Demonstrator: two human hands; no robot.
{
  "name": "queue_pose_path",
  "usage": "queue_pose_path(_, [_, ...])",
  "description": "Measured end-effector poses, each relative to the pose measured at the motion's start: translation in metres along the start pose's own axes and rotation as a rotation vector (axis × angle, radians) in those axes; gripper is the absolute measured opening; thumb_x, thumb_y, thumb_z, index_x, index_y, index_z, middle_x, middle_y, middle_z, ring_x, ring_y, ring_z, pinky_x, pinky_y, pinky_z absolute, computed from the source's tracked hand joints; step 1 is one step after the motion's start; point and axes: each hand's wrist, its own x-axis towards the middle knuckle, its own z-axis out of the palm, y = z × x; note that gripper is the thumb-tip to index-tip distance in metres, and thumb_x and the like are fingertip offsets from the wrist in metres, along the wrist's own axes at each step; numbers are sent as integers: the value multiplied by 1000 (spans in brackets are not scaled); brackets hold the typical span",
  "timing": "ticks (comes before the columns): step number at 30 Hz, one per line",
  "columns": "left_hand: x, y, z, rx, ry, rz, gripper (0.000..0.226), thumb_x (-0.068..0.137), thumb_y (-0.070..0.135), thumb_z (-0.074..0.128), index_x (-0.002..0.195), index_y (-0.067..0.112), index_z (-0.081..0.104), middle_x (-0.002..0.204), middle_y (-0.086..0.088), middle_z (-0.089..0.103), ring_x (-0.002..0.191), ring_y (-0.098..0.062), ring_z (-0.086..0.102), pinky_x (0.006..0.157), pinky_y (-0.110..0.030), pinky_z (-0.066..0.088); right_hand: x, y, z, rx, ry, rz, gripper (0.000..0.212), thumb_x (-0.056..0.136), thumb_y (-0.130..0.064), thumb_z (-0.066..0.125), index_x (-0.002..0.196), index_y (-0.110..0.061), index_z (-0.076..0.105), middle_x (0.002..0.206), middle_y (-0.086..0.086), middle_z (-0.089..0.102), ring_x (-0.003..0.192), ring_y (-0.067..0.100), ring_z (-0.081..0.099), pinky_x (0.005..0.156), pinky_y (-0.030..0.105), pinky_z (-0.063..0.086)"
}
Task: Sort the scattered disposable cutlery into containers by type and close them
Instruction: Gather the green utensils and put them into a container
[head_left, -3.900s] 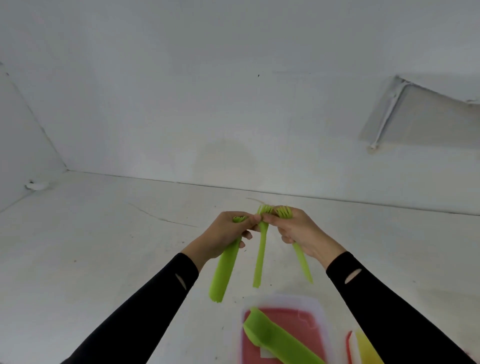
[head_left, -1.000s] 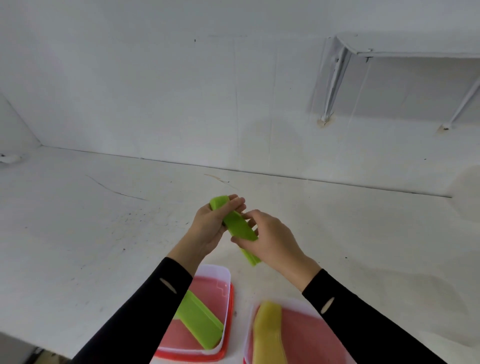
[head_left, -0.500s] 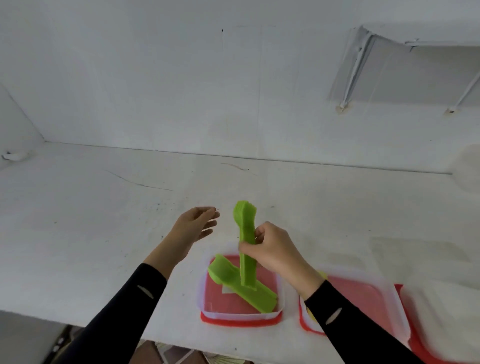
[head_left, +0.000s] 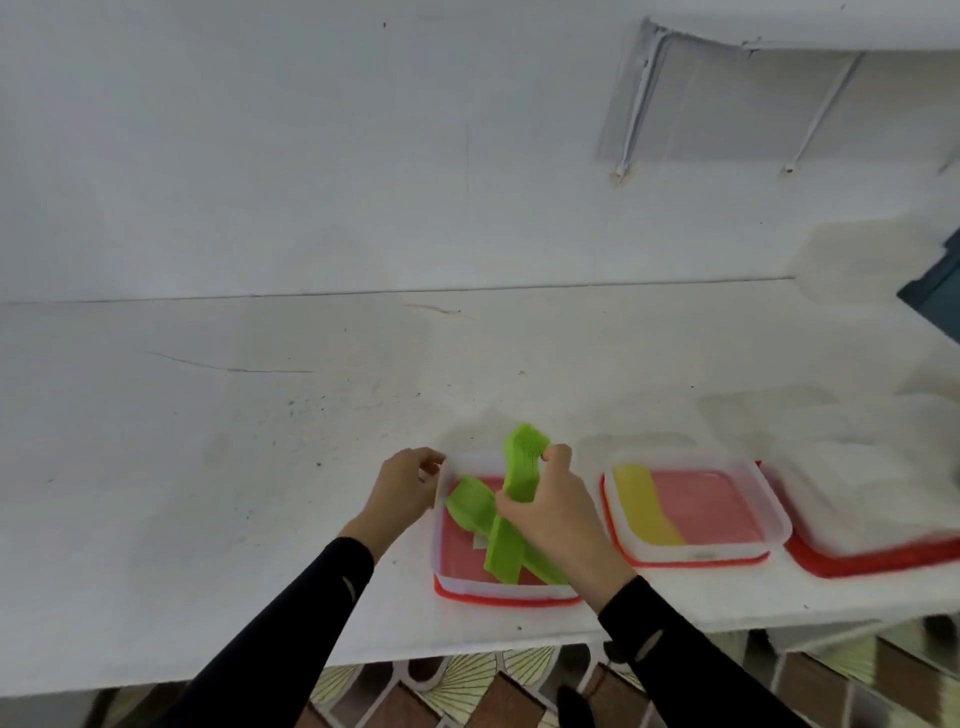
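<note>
1. Green plastic forks in a nested stack (head_left: 523, 470) sit in the right hand (head_left: 550, 519). Its fingers wrap round the stack's middle, with the tines end up and tilted away. The handle end dips into the clear square plastic container with a red base (head_left: 503, 597).
2. The left hand (head_left: 400, 493) pinches that container's far-left rim corner, and I read that as steadying it.
3. A bundle of green plastic spoons (head_left: 470, 505) lies diagonally on the container's floor, under the forks.
4. My call on the step is that the forks are being loaded into this box. Next, the tines end has to come down until the stack lies flat inside the walls, probably on a diagonal, before the right hand lets go. Closing the box is not yet begun.
5. The second clear container (head_left: 774, 525), just to the right, holds a yellow cutlery stack (head_left: 644, 501) whose type I can't tell.
6. Half a second ago the left hand hung open, clear of the box, and now it's on the rim. The forks stood near upright and higher, and now they lean and sit lower.
</note>
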Motion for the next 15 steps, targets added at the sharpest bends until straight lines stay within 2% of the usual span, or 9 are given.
queue_pose_path(1, [0, 2, -1, 14, -15, 7, 19, 90, 14, 60, 104, 15, 72, 97, -5, 72, 79, -11, 60, 68, -9, 45, -4, 0, 2, 33, 12, 17, 54, 84, -35, 70, 113, -18, 29, 81, -9, 51, 70, 10, 55, 55, 25, 41])
queue_pose_path(4, [0, 5, -4, 40, -58, 31, 22, 86, 5, 53, 83, 20, 68, 75, -6, 69, 55, -2, 53, 52, -4, 39, -14, 3, 6, 121, 41, 76, 50, 85, -32, 69, 109, -15, 29, 83, -10, 50, 70, -1, 50, 51, 16, 35])
queue_pose_path(6, [-1, 8, -4, 25, -75, 58, 21, 86, 4, 55, 78, 22, 63, 69, 0, 64, 49, -1, 53, 50, -7, 39, -18, 5, 8, 174, 70, 104, 51, 85, -30, 70, 110, -14, 29, 86, -8, 51, 72, -2, 50, 52, 15, 36])
queue_pose_path(8, [0, 10, -2, 46, -109, 97, 19, 88, 0, 52, 88, 14, 66, 82, -6, 66, 67, -12, 61, 60, -17, 45, -21, 5, 10, 222, 105, 126, 57, 83, -28, 72, 115, -12, 27, 88, -6, 52, 74, -1, 53, 55, 17, 40])
queue_pose_path(10, [1, 15, -2, 114, -143, 145, 27, 86, -5, 45, 95, 0, 70, 95, -14, 65, 84, -24, 57, 72, -29, 44, -23, 5, 11, 258, 135, 139, 76, 81, -28, 75, 131, -8, 21, 86, -7, 55, 74, 0, 55, 60, 22, 47])
queue_pose_path(12, [1, 18, -4, 147, -164, 160, 29, 85, -7, 42, 95, -2, 69, 98, -17, 64, 89, -28, 56, 77, -35, 45, -26, 5, 12, 275, 153, 137, 110, 80, -29, 77, 151, -11, -6, 80, -12, 55, 69, -4, 54, 58, 16, 46])
queue_pose_path(13, [2, 18, -3, 178, -165, 166, 27, 84, -7, 41, 91, 0, 66, 98, -17, 64, 89, -28, 56, 78, -37, 45, -29, 5, 12, 277, 163, 129, 122, 81, -31, 76, 151, -16, -22, 77, -13, 54, 66, -4, 53, 53, 12, 41])
queue_pose_path(14, [3, 18, -3, 209, -166, 166, 26, 84, -7, 40, 87, 4, 63, 97, -17, 63, 87, -27, 55, 78, -38, 45, -33, 3, 11, 276, 175, 117, 124, 82, -33, 75, 149, -19, -29, 75, -12, 55, 64, -3, 53, 50, 12, 38])
queue_pose_path(15, [3, 17, -3, 240, -164, 163, 26, 84, -7, 39, 86, 8, 60, 96, -17, 62, 84, -25, 53, 78, -38, 45, -34, 4, 10, 274, 182, 106, 120, 84, -33, 73, 150, -23, -26, 76, -10, 56, 65, -2, 53, 50, 12, 36])
